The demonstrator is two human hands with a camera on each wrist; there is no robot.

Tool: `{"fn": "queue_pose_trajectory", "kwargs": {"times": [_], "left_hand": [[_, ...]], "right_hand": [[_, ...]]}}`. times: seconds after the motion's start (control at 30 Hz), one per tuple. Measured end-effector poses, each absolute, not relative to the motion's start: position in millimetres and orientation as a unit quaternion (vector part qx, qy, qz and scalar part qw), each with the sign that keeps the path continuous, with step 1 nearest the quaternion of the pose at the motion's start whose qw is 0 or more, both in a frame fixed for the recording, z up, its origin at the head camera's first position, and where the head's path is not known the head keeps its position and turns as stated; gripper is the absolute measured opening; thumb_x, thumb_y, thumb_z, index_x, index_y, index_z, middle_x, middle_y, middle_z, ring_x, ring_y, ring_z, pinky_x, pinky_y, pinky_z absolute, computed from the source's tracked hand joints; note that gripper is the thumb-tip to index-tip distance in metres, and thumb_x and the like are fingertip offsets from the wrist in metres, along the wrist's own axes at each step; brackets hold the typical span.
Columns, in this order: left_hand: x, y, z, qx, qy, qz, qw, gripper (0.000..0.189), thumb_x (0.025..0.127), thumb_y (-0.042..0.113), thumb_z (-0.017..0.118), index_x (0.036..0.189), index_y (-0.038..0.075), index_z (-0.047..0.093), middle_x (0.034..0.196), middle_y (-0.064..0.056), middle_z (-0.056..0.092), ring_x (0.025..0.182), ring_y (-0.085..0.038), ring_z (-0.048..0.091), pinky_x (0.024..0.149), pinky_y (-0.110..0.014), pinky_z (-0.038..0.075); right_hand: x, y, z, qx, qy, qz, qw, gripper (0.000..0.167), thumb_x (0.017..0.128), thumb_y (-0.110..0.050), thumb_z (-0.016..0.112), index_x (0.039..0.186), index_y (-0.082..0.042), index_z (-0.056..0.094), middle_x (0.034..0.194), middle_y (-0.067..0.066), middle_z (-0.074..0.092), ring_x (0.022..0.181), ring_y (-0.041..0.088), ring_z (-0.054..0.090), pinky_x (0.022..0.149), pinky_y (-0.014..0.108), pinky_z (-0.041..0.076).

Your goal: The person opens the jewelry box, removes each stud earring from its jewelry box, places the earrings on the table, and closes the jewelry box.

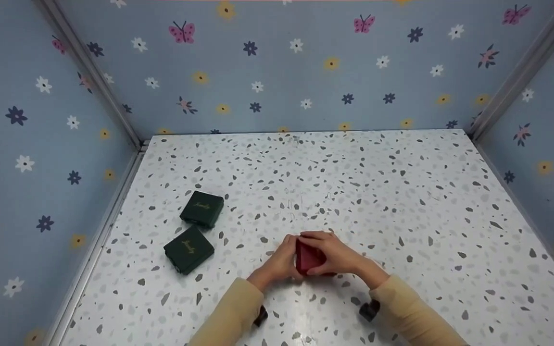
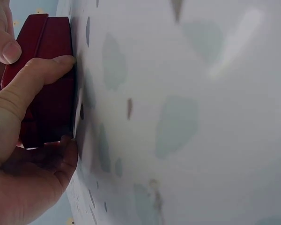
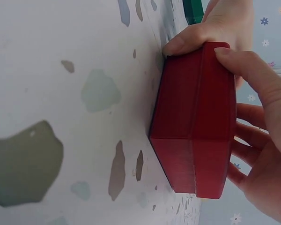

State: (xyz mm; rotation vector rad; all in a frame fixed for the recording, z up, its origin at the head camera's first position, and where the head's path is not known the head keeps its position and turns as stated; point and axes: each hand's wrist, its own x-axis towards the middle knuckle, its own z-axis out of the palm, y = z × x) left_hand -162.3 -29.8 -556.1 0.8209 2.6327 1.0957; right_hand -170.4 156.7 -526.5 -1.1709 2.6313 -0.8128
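Note:
A small red box (image 1: 308, 259) with bevelled edges stands on the speckled table in front of the person, its lid down on its base. The left hand (image 1: 281, 262) grips its left side; in the left wrist view the thumb (image 2: 49, 70) lies along the side, close to the tabletop. From the right, the right hand (image 1: 338, 252) spans the box top, thumb at the near edge and fingers at the far edge. The right wrist view shows the seam between lid and base on the red box (image 3: 194, 117), with the right thumb (image 3: 229, 54) on the lid.
Two dark green boxes with gold lettering lie left of the hands, a farther one (image 1: 202, 209) and a nearer one (image 1: 189, 250), corners close together. Flowered blue panels (image 1: 277, 72) enclose the speckled table (image 1: 378, 192) at the back and both sides.

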Motion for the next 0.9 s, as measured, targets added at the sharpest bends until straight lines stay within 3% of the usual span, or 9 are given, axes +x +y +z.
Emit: {"fn": "queue_pose_trajectory", "kwargs": {"times": [0.43, 0.67, 0.9], "left_hand": [[-161, -30, -550, 0.260, 0.886, 0.362, 0.130, 0.096, 0.050, 0.014, 0.084, 0.128, 0.001, 0.030, 0.110, -0.008, 0.034, 0.101, -0.017, 0.039, 0.090, -0.024, 0.036], [-160, -31, -549, 0.253, 0.882, 0.376, 0.130, 0.109, 0.050, 0.013, 0.084, 0.134, -0.009, 0.018, 0.117, -0.012, 0.034, 0.108, -0.020, 0.039, 0.096, -0.028, 0.033], [-158, -31, -546, 0.242, 0.879, 0.387, 0.139, 0.112, 0.051, 0.013, 0.084, 0.136, -0.009, 0.015, 0.120, -0.014, 0.035, 0.111, -0.021, 0.039, 0.098, -0.029, 0.031]], "right_hand": [[-173, 155, -530, -0.392, 0.877, -0.264, 0.091, 0.081, 0.067, -0.039, 0.074, 0.132, -0.003, 0.040, 0.133, 0.010, 0.040, 0.119, 0.025, 0.037, 0.096, 0.042, 0.031], [-174, 155, -533, -0.394, 0.874, -0.266, 0.098, 0.084, 0.067, -0.038, 0.074, 0.133, -0.002, 0.037, 0.134, 0.014, 0.037, 0.121, 0.027, 0.035, 0.098, 0.040, 0.030], [-173, 156, -538, -0.404, 0.871, -0.264, 0.094, 0.087, 0.068, -0.043, 0.070, 0.135, -0.001, 0.034, 0.137, 0.016, 0.033, 0.123, 0.026, 0.032, 0.099, 0.039, 0.029]]}}
